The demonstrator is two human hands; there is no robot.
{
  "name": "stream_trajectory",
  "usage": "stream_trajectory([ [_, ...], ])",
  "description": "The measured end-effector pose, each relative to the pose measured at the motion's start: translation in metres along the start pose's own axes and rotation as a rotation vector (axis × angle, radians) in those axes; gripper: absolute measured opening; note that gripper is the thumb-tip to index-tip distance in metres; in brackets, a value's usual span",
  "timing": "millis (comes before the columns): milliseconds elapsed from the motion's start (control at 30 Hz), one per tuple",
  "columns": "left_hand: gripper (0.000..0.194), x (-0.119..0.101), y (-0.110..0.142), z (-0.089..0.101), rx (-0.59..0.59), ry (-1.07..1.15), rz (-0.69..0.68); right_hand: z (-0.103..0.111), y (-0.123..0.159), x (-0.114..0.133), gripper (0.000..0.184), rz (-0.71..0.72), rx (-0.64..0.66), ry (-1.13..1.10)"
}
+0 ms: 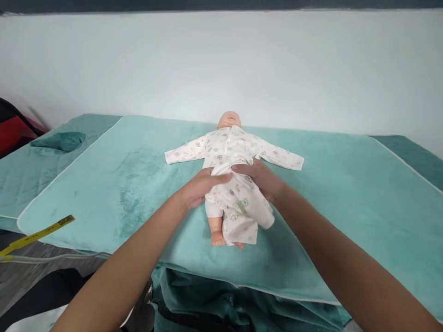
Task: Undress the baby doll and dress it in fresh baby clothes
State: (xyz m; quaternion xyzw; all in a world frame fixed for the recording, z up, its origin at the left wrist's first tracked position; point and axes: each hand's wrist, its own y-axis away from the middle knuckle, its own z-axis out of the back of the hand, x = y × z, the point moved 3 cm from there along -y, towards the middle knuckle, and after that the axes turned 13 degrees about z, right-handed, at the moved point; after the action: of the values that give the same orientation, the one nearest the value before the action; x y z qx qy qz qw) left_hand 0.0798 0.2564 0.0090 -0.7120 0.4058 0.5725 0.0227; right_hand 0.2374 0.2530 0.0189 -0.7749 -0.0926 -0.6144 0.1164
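A baby doll [230, 119] lies on its back, its head toward the wall. It wears a white long-sleeved baby top [226, 144] with small printed figures, sleeves spread to both sides. Over its hips and legs are matching white baby pants [238, 210], bunched at the waist. My left hand [205, 185] grips the left side of the waist, thumb on top of the cloth. On the other side my right hand [260, 177] is closed on the pants, fingers partly hidden. One bare foot [218, 237] shows at the left; toes of the other peek from under the cloth.
A teal padded mat [339, 193] with pale piping covers the bed against a white wall [221, 64]. Teal cloth [221, 295] hangs over the front edge. At the left are a yellow strip [41, 234], a pale cable [51, 259] and a red and black object [15, 131].
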Motion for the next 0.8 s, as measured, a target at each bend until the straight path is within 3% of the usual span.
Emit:
stream_trajectory([
  [100, 0.044, 0.001, -0.005, -0.001, -0.008, 0.232, -0.116, -0.002, 0.002, 0.0, 0.041, -0.048, 0.136, 0.075],
  [200, 0.043, 0.007, -0.01, -0.005, -0.004, 0.359, -0.098, -0.004, 0.003, -0.003, 0.044, -0.12, 0.281, 0.13],
  [367, 0.046, 0.015, -0.003, -0.011, -0.019, 0.367, -0.112, -0.002, 0.003, -0.006, 0.044, -0.046, 0.128, -0.068],
  [533, 0.049, 0.02, 0.009, -0.013, -0.011, 0.145, -0.045, -0.007, 0.008, -0.004, 0.041, 0.069, 0.058, -0.12],
  [700, 0.046, 0.019, 0.02, -0.021, -0.097, 0.209, -0.127, -0.007, 0.011, -0.004, 0.039, 0.153, -0.017, 0.19],
  [800, 0.046, 0.027, 0.033, -0.032, -0.216, 0.342, -0.18, -0.011, 0.011, -0.003, 0.035, 0.183, 0.085, 0.45],
])
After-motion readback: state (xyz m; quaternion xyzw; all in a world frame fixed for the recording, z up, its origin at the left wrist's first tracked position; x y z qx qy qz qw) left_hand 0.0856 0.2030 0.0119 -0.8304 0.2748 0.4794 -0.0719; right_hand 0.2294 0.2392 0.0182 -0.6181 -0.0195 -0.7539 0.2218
